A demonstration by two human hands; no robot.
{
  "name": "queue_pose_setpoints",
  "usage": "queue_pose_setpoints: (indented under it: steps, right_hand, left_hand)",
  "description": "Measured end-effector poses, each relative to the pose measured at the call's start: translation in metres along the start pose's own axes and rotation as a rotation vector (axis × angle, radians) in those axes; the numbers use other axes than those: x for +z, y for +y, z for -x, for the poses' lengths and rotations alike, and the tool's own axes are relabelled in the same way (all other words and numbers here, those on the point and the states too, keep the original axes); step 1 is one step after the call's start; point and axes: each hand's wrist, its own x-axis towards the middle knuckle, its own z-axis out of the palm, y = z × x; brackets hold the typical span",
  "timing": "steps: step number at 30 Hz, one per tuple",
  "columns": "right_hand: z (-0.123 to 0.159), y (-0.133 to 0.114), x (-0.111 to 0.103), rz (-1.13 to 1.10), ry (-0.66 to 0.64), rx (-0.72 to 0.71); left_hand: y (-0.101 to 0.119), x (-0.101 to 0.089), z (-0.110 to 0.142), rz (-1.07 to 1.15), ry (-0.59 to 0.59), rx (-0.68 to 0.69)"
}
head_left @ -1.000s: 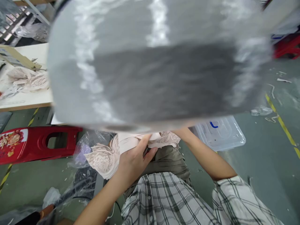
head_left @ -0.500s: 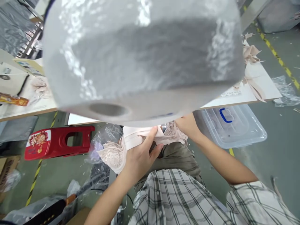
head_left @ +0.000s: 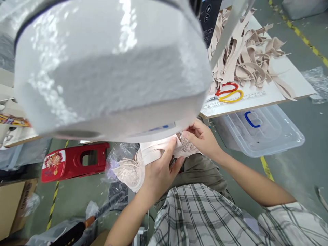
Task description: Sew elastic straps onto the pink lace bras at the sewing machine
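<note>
1. left hand [head_left: 160,171]: palm down over the pale pink lace garment [head_left: 129,173], forefinger laid along its smooth band [head_left: 151,156], thumb held away from the forefinger. other fingers mostly hidden, can't tell if they grip.
2. right hand [head_left: 205,141]: thumb and forefinger bent in toward each other at the garment's right part, beside a small metal part [head_left: 179,137]. fingertips partly covered, can't tell if fabric is pinched.
3. garment location: under and between both hands, above the lap; one lace cup sticks out left of the left hand.
4. grey-white machine head [head_left: 115,92]: beyond both hands, blocks the garment's far edge.
5. past the right hand, to its right: red-and-yellow scissors [head_left: 219,97] and a heap of fabric strips [head_left: 246,59] on a white table [head_left: 303,86].
6. right of the right hand, lower: clear lidded bin [head_left: 276,133].
7. left of the left hand: clear plastic bag [head_left: 114,162], then red stool [head_left: 74,165] on the floor.
</note>
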Motion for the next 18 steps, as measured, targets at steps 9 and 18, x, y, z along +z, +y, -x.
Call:
queue_pose_setpoints:
  steps: [9,18]
  right_hand:
    - [0.005,-0.012,0.002,-0.039,0.007,0.016]
    - [0.022,-0.016,0.011,0.141,0.064,0.063]
  left_hand:
    - [0.001,0.007,0.007,-0.044,0.129,0.036]
    - [0.023,0.023,0.022,-0.085,0.115,0.037]
